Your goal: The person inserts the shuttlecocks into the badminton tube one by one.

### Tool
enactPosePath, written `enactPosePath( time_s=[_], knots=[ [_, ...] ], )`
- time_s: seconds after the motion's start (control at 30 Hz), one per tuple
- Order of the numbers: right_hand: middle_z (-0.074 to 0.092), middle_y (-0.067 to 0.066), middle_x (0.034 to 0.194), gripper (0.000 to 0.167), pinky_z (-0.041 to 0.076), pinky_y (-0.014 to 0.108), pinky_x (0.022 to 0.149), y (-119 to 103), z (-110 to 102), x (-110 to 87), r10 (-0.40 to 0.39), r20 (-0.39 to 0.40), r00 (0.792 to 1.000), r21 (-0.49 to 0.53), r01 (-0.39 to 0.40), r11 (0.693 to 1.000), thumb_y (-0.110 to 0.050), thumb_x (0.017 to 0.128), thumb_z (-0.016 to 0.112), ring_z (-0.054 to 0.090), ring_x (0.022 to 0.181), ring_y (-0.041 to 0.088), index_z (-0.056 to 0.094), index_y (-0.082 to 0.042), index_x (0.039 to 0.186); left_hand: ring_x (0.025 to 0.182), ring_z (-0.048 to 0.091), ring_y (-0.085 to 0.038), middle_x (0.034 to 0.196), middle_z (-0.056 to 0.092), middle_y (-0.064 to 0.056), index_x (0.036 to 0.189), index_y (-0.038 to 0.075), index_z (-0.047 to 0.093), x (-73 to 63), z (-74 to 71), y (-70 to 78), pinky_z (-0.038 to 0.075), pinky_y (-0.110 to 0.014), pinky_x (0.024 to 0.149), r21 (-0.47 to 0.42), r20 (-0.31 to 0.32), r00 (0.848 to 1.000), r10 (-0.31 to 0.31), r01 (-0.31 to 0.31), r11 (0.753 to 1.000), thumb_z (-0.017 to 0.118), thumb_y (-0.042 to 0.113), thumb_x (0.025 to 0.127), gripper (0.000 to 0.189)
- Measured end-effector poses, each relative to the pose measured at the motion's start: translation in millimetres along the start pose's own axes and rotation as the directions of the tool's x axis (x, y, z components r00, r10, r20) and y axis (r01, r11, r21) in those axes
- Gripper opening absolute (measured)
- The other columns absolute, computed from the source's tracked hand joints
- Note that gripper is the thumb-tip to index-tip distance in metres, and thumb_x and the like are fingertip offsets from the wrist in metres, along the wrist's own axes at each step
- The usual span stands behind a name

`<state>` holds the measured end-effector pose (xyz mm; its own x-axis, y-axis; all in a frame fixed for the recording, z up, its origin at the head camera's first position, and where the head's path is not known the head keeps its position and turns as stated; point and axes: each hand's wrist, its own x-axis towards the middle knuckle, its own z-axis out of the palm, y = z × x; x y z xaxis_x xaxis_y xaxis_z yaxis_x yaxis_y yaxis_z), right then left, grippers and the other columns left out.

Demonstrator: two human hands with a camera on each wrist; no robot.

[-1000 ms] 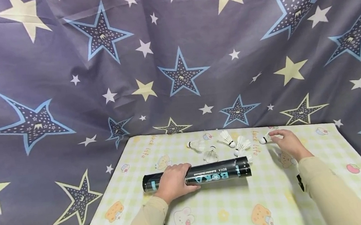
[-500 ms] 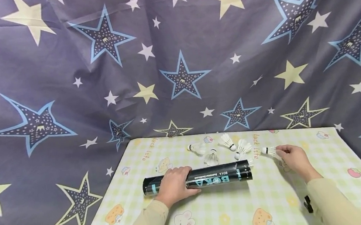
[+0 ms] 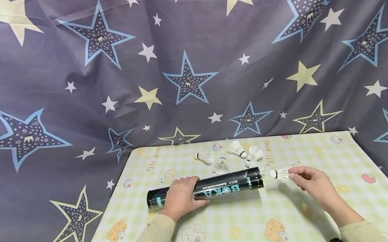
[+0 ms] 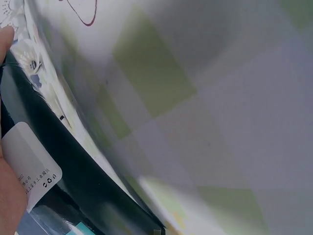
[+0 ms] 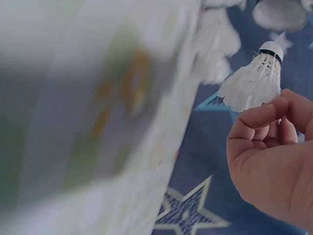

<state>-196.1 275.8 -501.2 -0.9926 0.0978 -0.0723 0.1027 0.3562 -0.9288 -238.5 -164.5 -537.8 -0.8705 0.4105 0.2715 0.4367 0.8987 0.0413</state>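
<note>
My left hand [image 3: 182, 197] grips a long black shuttlecock tube [image 3: 219, 186] around its left half, holding it lengthwise across the table. In the left wrist view the dark tube [image 4: 73, 152] shows a white label beside my thumb. My right hand [image 3: 312, 183] pinches a white shuttlecock [image 3: 280, 174] by its feather edge. Its cork points left, a short way from the tube's right end. The right wrist view has the same shuttlecock [image 5: 257, 83] between thumb and forefinger, with the green-banded cork pointing away from the hand.
Behind the tube lie several loose shuttlecocks, among them one at the left [image 3: 204, 157] and one at the back [image 3: 236, 149]. A green-checked cloth [image 3: 240, 215] covers the table. A dark star-printed curtain [image 3: 205, 28] hangs behind its far edge.
My right hand has taken hold of the shuttlecock at the right and brought it left and nearer, toward the tube's right end. The left hand keeps its grip on the tube.
</note>
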Motion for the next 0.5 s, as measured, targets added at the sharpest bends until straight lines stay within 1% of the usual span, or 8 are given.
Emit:
enactPosePath(
  time_s=[0.13,0.23,0.37,0.5],
  knots=[
    [0.074,-0.006,0.090,0.037,0.054,0.024,0.066,-14.9,24.3,-7.7,-0.053,0.039,0.998,0.014,0.052,0.999,-0.019,0.100,0.076,0.060,0.073,0.005,0.071,0.005,0.127,0.104,0.075,-0.024,0.119,0.078,0.000,0.133,0.019,0.067,-0.7,-0.9,-1.8,0.057,-0.047,0.101,-0.001,-0.015,1.000,0.013,-0.013,1.000,0.085,0.077,0.072,0.087],
    [0.075,0.002,0.091,0.031,0.054,0.023,0.067,-20.5,41.5,-10.0,-0.076,0.067,0.995,0.017,0.075,0.997,-0.017,0.099,0.077,0.061,0.074,0.006,0.073,0.003,0.122,0.102,0.075,-0.023,0.117,0.078,0.000,0.132,0.019,0.067,-2.2,1.2,-2.2,0.058,-0.047,0.099,0.003,-0.028,0.999,0.030,-0.030,1.000,0.084,0.078,0.072,0.086],
    [0.074,0.006,0.089,0.024,0.056,0.025,0.068,-22.5,61.7,-11.4,-0.096,0.099,0.990,0.076,0.089,0.993,-0.012,0.102,0.072,0.064,0.075,0.012,0.071,0.003,0.120,0.104,0.075,-0.022,0.118,0.078,0.001,0.133,0.020,0.067,-2.4,5.3,-2.2,0.058,-0.046,0.099,0.022,-0.041,0.998,0.042,-0.042,0.999,0.083,0.079,0.072,0.087],
    [0.072,0.004,0.087,0.023,0.058,0.026,0.069,-21.0,74.7,-12.1,-0.084,0.089,0.992,0.178,0.067,0.982,-0.007,0.103,0.069,0.066,0.075,0.014,0.062,0.006,0.122,0.105,0.075,-0.022,0.118,0.078,0.001,0.133,0.020,0.067,-1.6,6.3,-1.1,0.058,-0.046,0.100,0.030,-0.049,0.998,0.043,-0.041,0.999,0.084,0.078,0.072,0.086]
  ],
)
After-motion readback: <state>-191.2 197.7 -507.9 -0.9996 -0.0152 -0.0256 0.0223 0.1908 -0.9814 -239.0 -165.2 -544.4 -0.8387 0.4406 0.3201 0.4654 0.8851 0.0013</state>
